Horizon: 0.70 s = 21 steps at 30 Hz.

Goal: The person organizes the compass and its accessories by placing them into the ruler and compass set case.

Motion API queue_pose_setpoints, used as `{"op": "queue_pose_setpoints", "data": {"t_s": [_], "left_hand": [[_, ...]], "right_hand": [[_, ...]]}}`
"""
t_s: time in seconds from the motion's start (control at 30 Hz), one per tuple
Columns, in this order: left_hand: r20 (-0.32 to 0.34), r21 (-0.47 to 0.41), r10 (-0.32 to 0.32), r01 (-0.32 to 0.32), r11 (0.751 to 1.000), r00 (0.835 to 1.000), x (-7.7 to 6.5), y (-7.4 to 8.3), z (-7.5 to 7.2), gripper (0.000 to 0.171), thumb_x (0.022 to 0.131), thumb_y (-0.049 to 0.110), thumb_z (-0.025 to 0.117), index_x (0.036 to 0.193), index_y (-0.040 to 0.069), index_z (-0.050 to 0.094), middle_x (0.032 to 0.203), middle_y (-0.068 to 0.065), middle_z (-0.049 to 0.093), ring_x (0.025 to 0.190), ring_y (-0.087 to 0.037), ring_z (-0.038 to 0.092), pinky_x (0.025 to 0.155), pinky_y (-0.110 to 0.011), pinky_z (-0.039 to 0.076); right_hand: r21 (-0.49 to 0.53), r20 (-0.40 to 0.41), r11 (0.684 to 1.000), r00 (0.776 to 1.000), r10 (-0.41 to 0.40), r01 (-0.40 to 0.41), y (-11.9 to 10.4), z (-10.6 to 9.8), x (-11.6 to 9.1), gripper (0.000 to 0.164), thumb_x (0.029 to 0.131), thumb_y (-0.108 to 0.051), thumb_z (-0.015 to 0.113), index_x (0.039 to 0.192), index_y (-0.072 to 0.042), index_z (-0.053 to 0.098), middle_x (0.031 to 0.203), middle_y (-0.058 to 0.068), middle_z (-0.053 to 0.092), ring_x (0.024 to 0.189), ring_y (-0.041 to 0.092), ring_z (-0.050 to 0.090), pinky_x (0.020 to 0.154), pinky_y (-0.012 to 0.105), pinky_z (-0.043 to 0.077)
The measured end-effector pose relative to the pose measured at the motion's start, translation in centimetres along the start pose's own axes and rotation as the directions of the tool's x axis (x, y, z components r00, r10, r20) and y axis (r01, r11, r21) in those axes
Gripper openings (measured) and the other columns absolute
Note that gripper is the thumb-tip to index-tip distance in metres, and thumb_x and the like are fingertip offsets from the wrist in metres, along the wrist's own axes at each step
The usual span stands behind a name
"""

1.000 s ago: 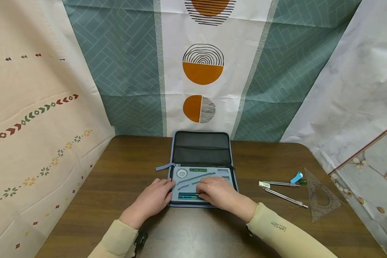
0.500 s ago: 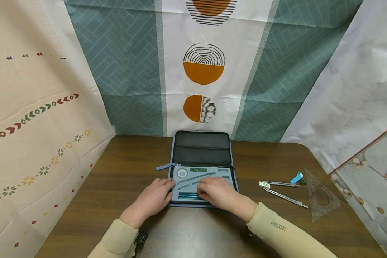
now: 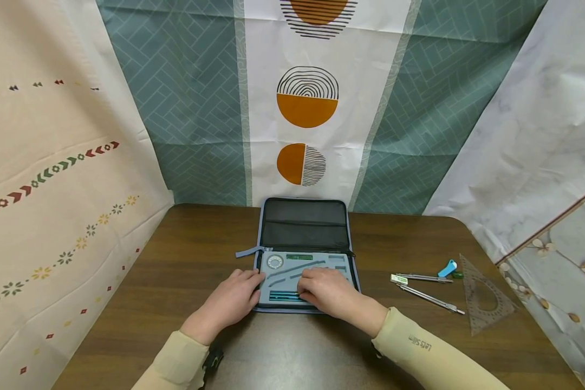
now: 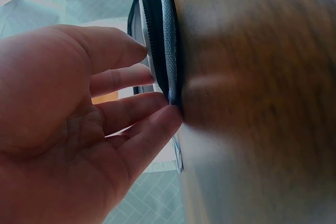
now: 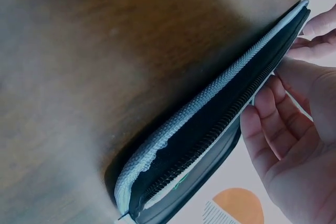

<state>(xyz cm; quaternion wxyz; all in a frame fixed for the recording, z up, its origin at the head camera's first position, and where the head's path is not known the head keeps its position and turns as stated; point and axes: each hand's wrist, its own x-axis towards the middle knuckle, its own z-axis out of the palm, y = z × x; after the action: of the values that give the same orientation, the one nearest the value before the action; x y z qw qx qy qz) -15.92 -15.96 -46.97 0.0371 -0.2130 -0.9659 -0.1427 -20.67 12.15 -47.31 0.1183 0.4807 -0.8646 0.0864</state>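
In the head view, a zip case (image 3: 305,225) lies unfolded on the table, its black lid raised at the back. Its grey-blue insert (image 3: 285,280) has cut-out slots. Dark teal pencils (image 3: 283,296) lie in the front slot. My right hand (image 3: 329,290) bends over their right end, thumb and forefinger pinching there; the exact contact is hidden under the hand. My left hand (image 3: 226,303) rests on the case's left edge. In the left wrist view, the left fingers (image 4: 152,129) touch the zipped rim, loosely extended.
A round white piece (image 3: 275,262) and a green piece (image 3: 299,257) sit in the insert. On the right lie a compass (image 3: 431,298), another slim metal tool (image 3: 424,278), a white eraser (image 3: 399,279), a blue piece (image 3: 447,268) and a clear set square (image 3: 485,300). Patterned cloth hangs behind.
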Motion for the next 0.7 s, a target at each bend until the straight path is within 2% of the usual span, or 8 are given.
{"op": "queue_pose_setpoints", "data": {"t_s": [0.3, 0.6, 0.7], "left_hand": [[0.006, -0.006, -0.012, 0.013, 1.0, 1.0, 0.0, 0.2, -0.2, 0.039, 0.106, 0.014, 0.075, 0.142, 0.0, 0.072, 0.145, -0.022, 0.068, 0.129, -0.039, 0.063, 0.107, -0.053, 0.056], [-0.007, -0.003, 0.004, -0.004, 1.0, 1.0, 0.0, 0.2, -0.1, 0.038, 0.105, 0.013, 0.075, 0.14, -0.001, 0.072, 0.144, -0.023, 0.068, 0.128, -0.04, 0.064, 0.106, -0.053, 0.057], [-0.012, 0.0, 0.009, -0.009, 1.0, 1.0, 0.0, 0.2, -0.1, 0.038, 0.105, 0.013, 0.076, 0.14, -0.001, 0.072, 0.144, -0.023, 0.069, 0.128, -0.04, 0.064, 0.106, -0.053, 0.057]], "right_hand": [[0.002, 0.012, 1.0, 1.0, 0.006, -0.006, -0.1, -0.1, -0.1, 0.013, 0.1, -0.016, 0.085, 0.095, -0.022, 0.075, 0.091, -0.009, 0.064, 0.081, 0.009, 0.059, 0.071, 0.028, 0.052], [0.051, 0.013, 0.999, 1.0, 0.013, -0.013, 0.1, -0.7, -0.7, 0.002, 0.105, -0.02, 0.08, 0.103, -0.02, 0.078, 0.097, -0.008, 0.067, 0.085, 0.01, 0.065, 0.076, 0.031, 0.057], [0.043, -0.006, 0.999, 1.0, 0.023, -0.022, 0.3, -0.9, -1.1, 0.007, 0.103, -0.022, 0.083, 0.108, -0.018, 0.08, 0.102, -0.007, 0.071, 0.091, 0.012, 0.069, 0.08, 0.033, 0.06]]}}
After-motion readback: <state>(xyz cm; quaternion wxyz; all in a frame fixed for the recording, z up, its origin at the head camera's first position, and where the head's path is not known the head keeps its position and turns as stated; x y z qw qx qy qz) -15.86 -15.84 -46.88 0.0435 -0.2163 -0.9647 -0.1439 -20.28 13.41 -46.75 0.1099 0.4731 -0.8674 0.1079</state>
